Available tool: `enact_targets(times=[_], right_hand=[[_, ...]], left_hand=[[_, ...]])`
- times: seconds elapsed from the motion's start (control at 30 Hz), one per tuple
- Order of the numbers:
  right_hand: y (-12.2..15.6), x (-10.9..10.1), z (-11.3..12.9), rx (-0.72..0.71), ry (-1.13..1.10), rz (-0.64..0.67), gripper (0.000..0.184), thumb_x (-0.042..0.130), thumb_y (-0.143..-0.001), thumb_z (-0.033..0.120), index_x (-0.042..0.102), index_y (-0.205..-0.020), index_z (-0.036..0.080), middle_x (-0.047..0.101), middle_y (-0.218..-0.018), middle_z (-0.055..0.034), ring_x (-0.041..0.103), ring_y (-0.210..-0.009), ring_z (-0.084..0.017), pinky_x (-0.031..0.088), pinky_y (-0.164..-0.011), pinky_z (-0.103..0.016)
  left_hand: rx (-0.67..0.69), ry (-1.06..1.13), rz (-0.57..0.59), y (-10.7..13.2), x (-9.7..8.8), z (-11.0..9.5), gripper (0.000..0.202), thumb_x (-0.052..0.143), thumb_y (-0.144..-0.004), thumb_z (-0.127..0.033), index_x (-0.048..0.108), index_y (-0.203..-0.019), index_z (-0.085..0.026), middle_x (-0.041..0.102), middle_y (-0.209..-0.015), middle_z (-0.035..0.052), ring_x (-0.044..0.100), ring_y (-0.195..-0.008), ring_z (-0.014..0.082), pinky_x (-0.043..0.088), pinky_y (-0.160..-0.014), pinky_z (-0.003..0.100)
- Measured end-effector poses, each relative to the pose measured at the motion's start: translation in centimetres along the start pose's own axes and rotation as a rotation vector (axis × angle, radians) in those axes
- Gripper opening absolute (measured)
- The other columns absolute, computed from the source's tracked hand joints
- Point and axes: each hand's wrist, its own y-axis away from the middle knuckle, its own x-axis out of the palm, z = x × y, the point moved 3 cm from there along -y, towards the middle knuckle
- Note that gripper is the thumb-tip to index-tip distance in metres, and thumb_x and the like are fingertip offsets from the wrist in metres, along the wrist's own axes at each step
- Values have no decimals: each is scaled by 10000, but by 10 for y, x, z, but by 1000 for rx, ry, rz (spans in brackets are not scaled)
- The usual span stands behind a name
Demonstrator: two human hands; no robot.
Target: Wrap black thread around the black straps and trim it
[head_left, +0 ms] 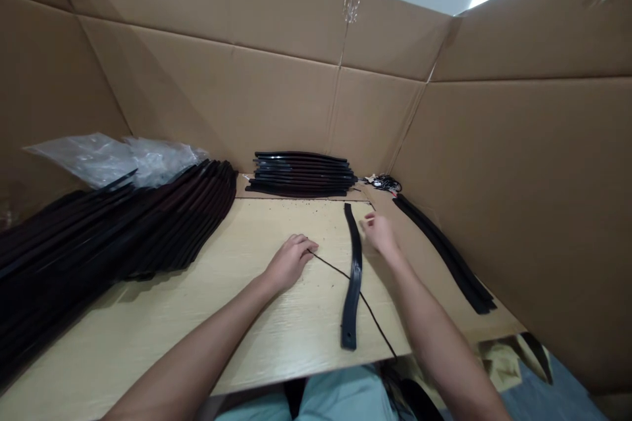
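My left hand (pixel 292 258) rests on the board, its fingers closed on one end of a thin black cord (pixel 330 264). From there the cord runs right and down, is hidden where it meets a long, slightly curved black strip (pixel 354 270), and shows again as far as the table's front edge. The strip lies lengthwise before me, with a small hole near its lower end. Just right of its upper end is my right hand (pixel 379 233), fingers loosely bent and apart. Nothing shows in them, and they do not touch the strip.
A large fanned pile of black strips (pixel 162 223) covers the left side, with clear plastic bags (pixel 143 161) behind. Another stack (pixel 301 174) stands at the back beside tangled cords (pixel 385 182). More strips (pixel 444 253) lie right. Cardboard walls (pixel 533 164) surround the table (pixel 237 335).
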Motion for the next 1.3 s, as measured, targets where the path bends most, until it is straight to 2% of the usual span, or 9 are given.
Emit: enact_targets(times=[0.07, 0.23, 0.43, 0.6, 0.73, 0.83, 1.03, 1.17, 1.3], right_hand=[[12, 13, 12, -35, 82, 66, 240, 688, -737, 247, 645, -952, 151, 711, -861, -126, 670, -880, -273, 486, -773, -338], [30, 20, 26, -71, 223, 131, 244, 603, -780, 126, 643, -1020, 144, 704, -956, -165, 666, -944, -278, 462, -792, -330], [30, 14, 33, -32, 271, 132, 311, 663, -712, 193, 636, -1013, 120, 714, -940, -169, 680, -887, -285, 473, -686, -295], [32, 14, 37, -20, 236, 98, 325, 661, -731, 259, 634, -1032, 142, 730, -900, -120, 684, -878, -251, 475, -690, -268], [33, 12, 36, -38, 219, 73, 332, 648, -746, 256, 642, -1058, 144, 733, -942, -123, 685, -911, -252, 488, -735, -281], [33, 13, 35, -56, 220, 65, 333, 642, -744, 246, 652, -1063, 149, 735, -950, -121, 686, -924, -250, 496, -741, -279], [32, 20, 33, -92, 256, 58, 333, 628, -742, 204, 665, -1055, 97, 717, -936, -173, 687, -874, -274, 500, -724, -308], [31, 18, 34, -240, 240, 104, 361, 537, -821, 171, 626, -1153, 61, 692, -996, -197, 658, -926, -272, 478, -818, -345], [38, 17, 42, -555, 167, 285, 423, 562, -736, 47, 664, -1130, 165, 703, -1060, -101, 589, -1053, -242, 423, -949, -356]], left_hand=[[-47, 28, -20, -2, 0, 1, 132, 547, -849, -152, 664, -812, -201, 655, -895, 74, 531, -950, 251, 416, -880, 388], [-99, 118, -76, -3, 0, 2, 179, 538, -809, -112, 561, -661, -210, 578, -749, 41, 490, -823, 237, 385, -799, 375], [-207, 334, -281, -2, -4, 10, 146, 481, -836, -183, 500, -693, -206, 519, -772, 34, 474, -789, 214, 388, -764, 359], [-328, 669, -396, -3, -14, 28, 199, 513, -834, -362, 524, -743, -185, 550, -737, 23, 512, -677, 167, 406, -610, 283], [-382, 970, -500, -1, -29, 35, 276, 601, -799, -423, 525, -725, -168, 590, -768, 44, 576, -703, 162, 422, -560, 246], [-403, 1182, -616, 0, -45, 36, 219, 608, -839, -309, 502, -702, -176, 571, -725, 36, 588, -682, 157, 474, -573, 266], [-414, 1419, -977, 8, -93, 55, 278, 410, -947, -110, 435, -677, -174, 441, -636, -25, 402, -485, 51, 356, -433, 147], [-425, 1463, -1142, 18, -119, 68, 280, 422, -941, -87, 393, -675, -170, 394, -630, -54, 322, -434, 29, 263, -386, 122], [-413, 1473, -1174, 19, -123, 66, 255, 430, -908, -19, 469, -690, -144, 446, -640, -39, 338, -435, 27, 254, -381, 136]])
